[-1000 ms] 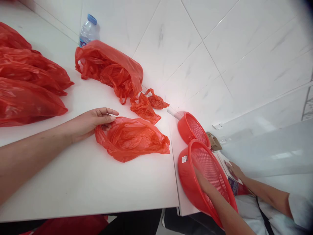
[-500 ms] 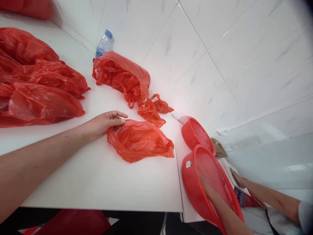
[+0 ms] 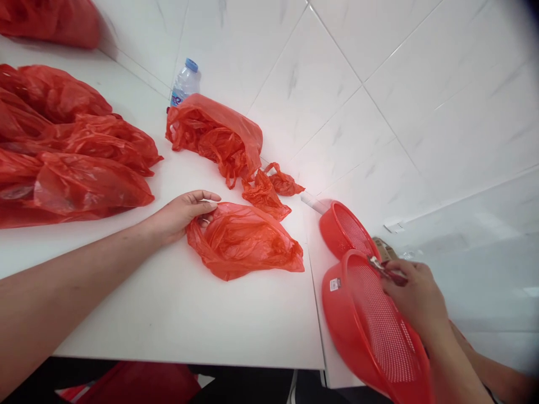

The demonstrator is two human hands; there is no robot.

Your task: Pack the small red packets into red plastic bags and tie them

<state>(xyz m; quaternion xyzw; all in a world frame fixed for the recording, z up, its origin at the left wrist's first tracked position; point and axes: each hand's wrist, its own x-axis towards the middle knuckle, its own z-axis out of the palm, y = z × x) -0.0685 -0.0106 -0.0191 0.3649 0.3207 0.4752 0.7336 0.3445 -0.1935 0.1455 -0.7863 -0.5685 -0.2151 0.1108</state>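
My left hand (image 3: 191, 213) grips the rim of a thin red plastic bag (image 3: 248, 241) between thumb and fingers. The bag lies on the white table (image 3: 189, 320) with its mouth spread. Over the far edge of the large red mesh basket (image 3: 337, 314), my right hand (image 3: 415, 292) pinches a small dark red and whitish item (image 3: 386, 270), blurred and of unclear kind. Just beyond the held bag lie two small crumpled red bags (image 3: 267, 196). Behind them a larger red bag (image 3: 227, 126) stuffed with thin bags rests on its side.
Full red bags (image 3: 84, 151) cover the table's left part, and another stands at upper left. A water bottle (image 3: 185, 84) is by the tiled wall. A smaller red basket (image 3: 330, 230) and cardboard (image 3: 384, 249) sit at right. Another person's arm (image 3: 492, 359) shows at lower right.
My right hand has come up out of the large basket, now with a small item in its fingers. My left hand stays on the bag. The view has shifted slightly.
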